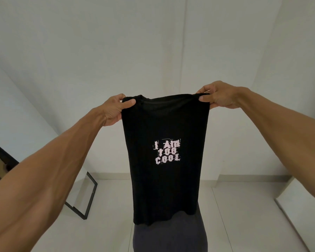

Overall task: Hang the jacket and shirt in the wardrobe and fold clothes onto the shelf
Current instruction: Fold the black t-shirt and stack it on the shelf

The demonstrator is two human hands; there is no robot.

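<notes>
Head view | black tee (pixel 164 179) held up mid-air, hanging flat | left hand (pixel 115 110) and right hand (pixel 218 96) pinched on top corners | judged light, limp; shoulders the best hold.

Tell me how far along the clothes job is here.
Done: nothing that shows; no wardrobe, hanger or shelf is in view. In hand: a black printed T-shirt hangs full-length in the air, pinched at its top corners by the left hand and right hand. Left: at least folding and shelving this shirt.
</notes>
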